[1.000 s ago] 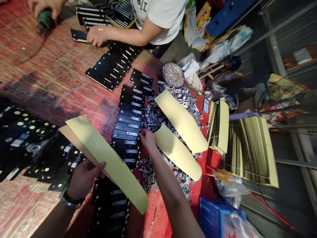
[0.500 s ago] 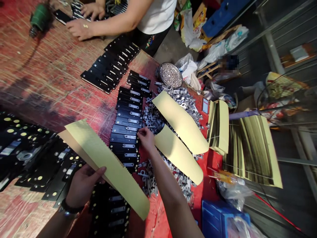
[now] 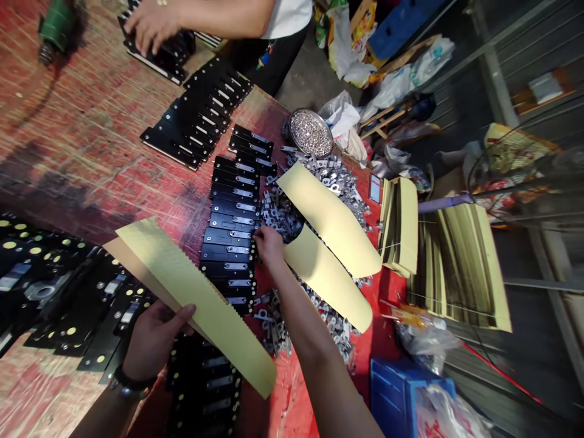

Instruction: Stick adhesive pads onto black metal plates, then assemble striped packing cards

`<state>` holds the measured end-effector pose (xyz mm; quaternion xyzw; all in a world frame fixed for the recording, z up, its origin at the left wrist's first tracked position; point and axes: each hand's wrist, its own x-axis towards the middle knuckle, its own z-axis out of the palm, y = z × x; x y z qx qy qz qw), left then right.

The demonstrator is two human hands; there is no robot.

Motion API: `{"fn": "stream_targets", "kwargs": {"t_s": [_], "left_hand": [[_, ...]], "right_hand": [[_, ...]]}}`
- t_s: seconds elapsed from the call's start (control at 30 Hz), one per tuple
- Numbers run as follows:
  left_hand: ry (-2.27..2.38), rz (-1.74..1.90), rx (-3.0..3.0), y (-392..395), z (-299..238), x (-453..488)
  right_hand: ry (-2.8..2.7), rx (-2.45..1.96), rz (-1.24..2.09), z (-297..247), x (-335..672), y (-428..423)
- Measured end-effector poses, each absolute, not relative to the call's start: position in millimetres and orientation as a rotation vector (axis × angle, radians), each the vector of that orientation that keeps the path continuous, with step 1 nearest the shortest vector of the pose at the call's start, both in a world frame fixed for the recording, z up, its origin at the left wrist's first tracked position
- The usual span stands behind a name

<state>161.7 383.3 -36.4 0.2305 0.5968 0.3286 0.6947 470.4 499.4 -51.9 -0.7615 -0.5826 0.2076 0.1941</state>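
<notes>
My left hand (image 3: 152, 340) grips a long yellow paper strip (image 3: 194, 304) with a serrated edge, holding it above the red-stained table (image 3: 91, 134). My right hand (image 3: 269, 246) rests with bunched fingers at the right ends of a column of black metal plates with silver strips (image 3: 230, 243). Beside that hand lies a heap of silver metal brackets (image 3: 283, 213), partly covered by two more yellow paper strips (image 3: 326, 213) (image 3: 328, 283). Whether my right hand holds something small is hidden.
A round metal tray of screws (image 3: 311, 132) stands past the brackets. Stacks of yellow paper (image 3: 401, 225) lie to the right. A co-worker's hand (image 3: 152, 24) rests on black plates (image 3: 159, 58) at the top, near a green power tool (image 3: 57, 27). A blue crate (image 3: 401, 389) stands at the lower right.
The whole view has shifted slightly up and left. The co-worker's hand has moved onto a stack of black plates. My hands have hardly moved.
</notes>
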Motion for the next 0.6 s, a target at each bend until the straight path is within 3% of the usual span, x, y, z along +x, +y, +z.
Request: {"fn": "stream_targets", "kwargs": {"t_s": [0.2,0.37,0.5,0.6], "left_hand": [[1.313,0.755,0.538,385.0,-35.9,155.7],[1.321,0.772,0.499,384.7,-38.0,156.8],[1.294,0.765,0.503,388.2,-35.0,162.3],[1.253,0.846,0.457,397.5,-31.5,164.3]], "right_hand": [[-1.164,-2.162,0.584,-45.9,484.3,505.2],[-1.509,-2.207,0.673,-38.7,480.3,518.5],[-1.655,-2.544,0.481,-19.2,474.5,532.9],[-1.57,-2.528,0.43,-0.7,470.4,529.1]]}}
